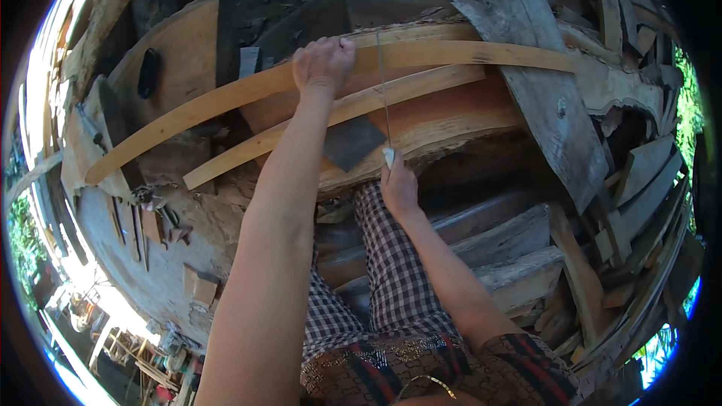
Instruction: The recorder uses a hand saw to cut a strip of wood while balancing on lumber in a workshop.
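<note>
My left hand point(322, 64) is closed on a long curved wooden strip point(173, 115) that lies crosswise over other timber. My right hand point(399, 184) grips the pale handle point(389, 156) of a thin, straight saw point(384, 105), whose blade runs upward across the strip, just to the right of my left hand. A second, shorter strip point(226, 164) lies below the first, passing under the blade. Beneath both is a thick slab with rough bark edges point(444, 135), with a dark grey square piece point(352, 143) near its middle.
A broad weathered board point(560, 116) slants across the right side, among stacked scrap planks point(639, 173). At the left are an upright tan panel point(173, 45), small offcuts point(197, 286) and a dark oblong object point(148, 73). My legs in checked trousers point(391, 271) are below the slab, beside more boards.
</note>
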`<state>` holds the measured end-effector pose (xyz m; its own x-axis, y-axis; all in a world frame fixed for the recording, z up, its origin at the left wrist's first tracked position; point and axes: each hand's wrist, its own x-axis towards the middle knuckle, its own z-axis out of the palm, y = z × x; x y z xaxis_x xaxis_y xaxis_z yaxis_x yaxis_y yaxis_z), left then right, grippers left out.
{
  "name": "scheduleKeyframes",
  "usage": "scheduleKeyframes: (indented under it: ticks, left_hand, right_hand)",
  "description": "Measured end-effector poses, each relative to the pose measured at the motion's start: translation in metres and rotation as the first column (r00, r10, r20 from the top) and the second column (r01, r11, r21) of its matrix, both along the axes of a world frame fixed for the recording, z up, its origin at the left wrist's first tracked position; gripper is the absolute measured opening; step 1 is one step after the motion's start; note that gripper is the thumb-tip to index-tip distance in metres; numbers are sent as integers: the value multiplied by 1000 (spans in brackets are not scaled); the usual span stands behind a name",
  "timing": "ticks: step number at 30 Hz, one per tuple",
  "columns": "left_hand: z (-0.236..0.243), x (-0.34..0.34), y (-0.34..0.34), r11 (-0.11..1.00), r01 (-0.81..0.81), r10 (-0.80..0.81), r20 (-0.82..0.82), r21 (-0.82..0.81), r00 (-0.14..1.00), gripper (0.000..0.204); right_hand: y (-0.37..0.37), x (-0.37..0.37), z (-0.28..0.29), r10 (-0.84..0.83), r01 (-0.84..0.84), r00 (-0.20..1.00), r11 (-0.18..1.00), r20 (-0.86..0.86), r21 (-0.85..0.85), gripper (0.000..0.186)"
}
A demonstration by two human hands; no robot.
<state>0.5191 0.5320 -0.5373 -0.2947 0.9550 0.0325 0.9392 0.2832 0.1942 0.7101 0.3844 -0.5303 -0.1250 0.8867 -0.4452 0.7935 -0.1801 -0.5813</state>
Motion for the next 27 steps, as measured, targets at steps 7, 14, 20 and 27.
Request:
scheduleKeyframes:
  ticks: [7, 14, 20, 27]
  left_hand:
    - [4, 2, -1, 992, -14, 11, -28, -126, 1000, 39]
    - [2, 1, 0, 992, -32, 31, -14, -124, 999, 39]
    - [6, 2, 0, 985, -24, 19, -35, -168, 999, 39]
    - [3, 1, 0, 992, -26, 21, -42, -124, 999, 41]
  right_hand:
    - [42, -20, -1, -34, 32, 992, 999, -122, -24, 35]
    - [-3, -1, 2, -31, 17, 994, 991, -105, -131, 33]
    - [57, -24, -5, 10, -4, 992, 999, -125, 46, 35]
    - [-5, -2, -12, -25, 16, 994, 997, -110, -75, 36]
